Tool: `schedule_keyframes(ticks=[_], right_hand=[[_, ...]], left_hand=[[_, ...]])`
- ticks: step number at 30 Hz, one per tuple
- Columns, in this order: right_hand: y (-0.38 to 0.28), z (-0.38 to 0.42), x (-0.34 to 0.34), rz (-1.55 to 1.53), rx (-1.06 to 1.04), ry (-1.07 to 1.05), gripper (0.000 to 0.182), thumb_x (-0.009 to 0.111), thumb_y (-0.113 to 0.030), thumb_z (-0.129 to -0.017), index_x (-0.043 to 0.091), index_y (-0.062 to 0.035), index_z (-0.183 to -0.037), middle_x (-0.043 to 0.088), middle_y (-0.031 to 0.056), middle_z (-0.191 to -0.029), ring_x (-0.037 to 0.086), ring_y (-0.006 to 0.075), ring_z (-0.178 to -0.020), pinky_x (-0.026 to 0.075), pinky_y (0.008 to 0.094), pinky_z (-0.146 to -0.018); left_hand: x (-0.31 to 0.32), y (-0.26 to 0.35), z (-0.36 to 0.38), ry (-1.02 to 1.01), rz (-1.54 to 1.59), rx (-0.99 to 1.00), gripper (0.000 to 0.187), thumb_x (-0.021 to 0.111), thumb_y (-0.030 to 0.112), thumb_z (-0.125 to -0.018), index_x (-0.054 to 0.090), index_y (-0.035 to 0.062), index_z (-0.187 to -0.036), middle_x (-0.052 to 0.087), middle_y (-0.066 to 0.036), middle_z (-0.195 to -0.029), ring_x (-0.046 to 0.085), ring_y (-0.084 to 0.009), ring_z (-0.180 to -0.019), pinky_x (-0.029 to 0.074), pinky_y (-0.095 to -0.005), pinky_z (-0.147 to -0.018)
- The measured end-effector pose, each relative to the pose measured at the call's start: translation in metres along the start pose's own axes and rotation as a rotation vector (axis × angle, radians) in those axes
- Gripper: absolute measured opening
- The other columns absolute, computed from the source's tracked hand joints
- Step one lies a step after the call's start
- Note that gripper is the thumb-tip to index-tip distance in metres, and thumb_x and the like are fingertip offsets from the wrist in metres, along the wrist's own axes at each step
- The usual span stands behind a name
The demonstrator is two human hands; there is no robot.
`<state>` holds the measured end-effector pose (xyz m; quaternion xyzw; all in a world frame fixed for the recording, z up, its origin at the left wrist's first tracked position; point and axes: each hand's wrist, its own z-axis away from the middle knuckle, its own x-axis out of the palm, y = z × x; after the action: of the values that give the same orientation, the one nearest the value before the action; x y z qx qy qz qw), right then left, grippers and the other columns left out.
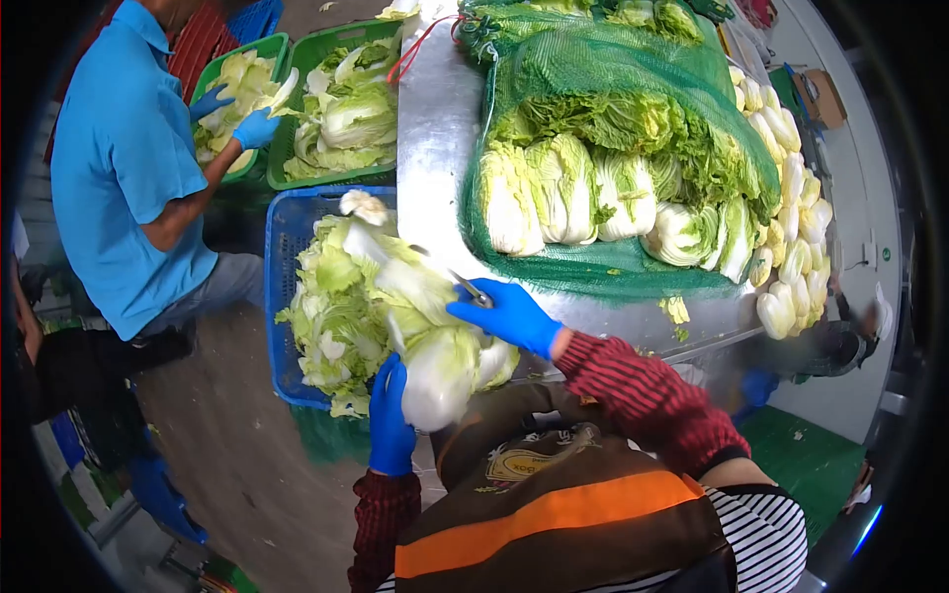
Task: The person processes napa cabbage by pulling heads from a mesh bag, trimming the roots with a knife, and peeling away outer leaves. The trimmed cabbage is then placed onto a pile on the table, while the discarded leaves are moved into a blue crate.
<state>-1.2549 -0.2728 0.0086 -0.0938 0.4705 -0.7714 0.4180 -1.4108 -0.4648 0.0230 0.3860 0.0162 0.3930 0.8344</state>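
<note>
My left hand point(392, 423), in a blue glove, is closed against the side of a napa cabbage point(440, 381) in front of my apron. The cabbage's white base points toward me, and loose leaves point(410, 282) spread beyond it. My right hand point(509, 314), also gloved, grips a small knife point(479, 295) just above the cabbage; its blade is partly blurred. Below and to the left, a blue crate point(280, 296) holds a heap of cabbage leaves point(336, 326). A cut white stem piece point(364, 207) is at the crate's far side.
A metal table point(430, 148) carries a green mesh bag point(623, 74) with several napa cabbages point(563, 188). Trimmed cabbages point(791, 247) are piled at its right. A co-worker in a blue shirt point(129, 168) handles leaves over a green crate point(277, 44); another green crate point(277, 163) stands beside it.
</note>
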Motion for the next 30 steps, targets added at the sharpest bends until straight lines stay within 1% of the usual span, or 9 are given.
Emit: schedule_keyframes(ticks=[4, 7, 10, 16, 18, 20, 24, 28, 30], right_hand=[[-0.013, 0.055, -0.006, -0.096, 0.186, -0.083, 0.062, 0.075, -0.043, -0.081, 0.059, -0.0049, -0.126, 0.067, 0.0101, -0.105, 0.064, 0.0178, -0.091, 0.051, 0.0319, -0.085], [0.01, 0.066, -0.007, 0.167, -0.161, 0.258, 0.07, 0.075, -0.052, -0.075, 0.058, -0.0077, -0.127, 0.059, 0.0177, -0.127, 0.062, 0.032, -0.11, 0.049, 0.0392, -0.095], [0.054, 0.07, -0.01, -0.195, -0.195, 0.243, 0.067, 0.079, -0.036, -0.077, 0.054, -0.0036, -0.131, 0.056, 0.0182, -0.131, 0.056, 0.0267, -0.12, 0.044, 0.0364, -0.102], [0.087, 0.091, -0.009, -0.239, -0.43, 0.122, 0.069, 0.081, -0.028, -0.076, 0.051, -0.0039, -0.134, 0.044, 0.0168, -0.143, 0.043, 0.0262, -0.133, 0.035, 0.0381, -0.11], [0.089, 0.098, -0.009, -0.201, -0.385, 0.174, 0.073, 0.081, -0.029, -0.076, 0.049, -0.004, -0.136, 0.043, 0.0168, -0.144, 0.042, 0.0264, -0.133, 0.035, 0.038, -0.11], [0.093, 0.107, -0.007, -0.162, -0.335, 0.224, 0.076, 0.082, -0.03, -0.075, 0.047, -0.004, -0.137, 0.043, 0.0167, -0.144, 0.042, 0.0266, -0.133, 0.035, 0.0379, -0.11], [0.106, 0.128, -0.008, -0.328, -0.113, 0.2, 0.079, 0.081, -0.03, -0.077, 0.042, -0.0025, -0.14, 0.047, 0.0151, -0.139, 0.048, 0.024, -0.127, 0.039, 0.036, -0.106], [0.11, 0.136, -0.019, -0.722, 0.14, -0.006, 0.066, 0.072, -0.016, -0.084, 0.042, -0.0046, -0.141, 0.062, 0.0053, -0.112, 0.061, 0.0103, -0.091, 0.051, 0.0225, -0.074], [0.124, 0.129, -0.026, -0.896, 0.135, -0.033, 0.064, 0.072, -0.015, -0.085, 0.044, -0.0029, -0.141, 0.057, 0.0085, -0.13, 0.055, 0.0179, -0.117, 0.044, 0.0317, -0.1]], left_hand=[[0.058, -0.008, -0.009, -0.001, -0.149, 0.16, 0.044, 0.047, 0.028, -0.102, 0.044, 0.0009, -0.136, 0.048, -0.012, -0.132, 0.048, -0.0203, -0.119, 0.039, -0.0329, -0.102], [0.08, -0.034, -0.026, 0.03, -0.339, 0.34, 0.041, 0.045, 0.027, -0.102, 0.044, 0.0003, -0.133, 0.047, -0.014, -0.131, 0.043, -0.0224, -0.123, 0.033, -0.0352, -0.106], [0.09, -0.046, -0.025, -0.018, -0.488, 0.441, 0.04, 0.045, 0.025, -0.102, 0.044, 0.0005, -0.133, 0.045, -0.014, -0.131, 0.04, -0.0226, -0.125, 0.031, -0.0353, -0.107], [0.046, -0.073, -0.018, -0.16, -0.273, 0.293, 0.042, 0.058, 0.012, -0.093, 0.044, -0.0006, -0.131, 0.042, -0.018, -0.133, 0.04, -0.0277, -0.126, 0.031, -0.0387, -0.108], [0.027, -0.063, -0.017, -0.015, -0.682, 0.391, 0.043, 0.061, 0.011, -0.089, 0.047, -0.0004, -0.129, 0.043, -0.021, -0.132, 0.04, -0.0316, -0.126, 0.032, -0.0411, -0.107], [0.029, -0.034, -0.003, 0.069, -1.067, 0.777, 0.052, 0.065, 0.008, -0.082, 0.048, 0.0028, -0.131, 0.042, -0.02, -0.138, 0.04, -0.0357, -0.128, 0.032, -0.0451, -0.107], [0.073, 0.017, -0.005, -0.617, -1.712, 1.102, 0.068, 0.063, 0.013, -0.079, 0.041, 0.0141, -0.143, 0.036, -0.01, -0.15, 0.032, -0.0337, -0.138, 0.024, -0.0533, -0.112], [0.113, 0.005, -0.055, -1.113, -1.835, 1.315, 0.068, 0.063, 0.023, -0.08, 0.039, 0.0147, -0.143, 0.04, -0.009, -0.147, 0.032, -0.0289, -0.14, 0.019, -0.055, -0.115], [0.125, 0.004, -0.068, -1.32, -1.564, 1.093, 0.085, 0.076, 0.032, -0.068, 0.039, 0.0129, -0.142, 0.045, -0.013, -0.14, 0.041, -0.0315, -0.132, 0.027, -0.0524, -0.111]])
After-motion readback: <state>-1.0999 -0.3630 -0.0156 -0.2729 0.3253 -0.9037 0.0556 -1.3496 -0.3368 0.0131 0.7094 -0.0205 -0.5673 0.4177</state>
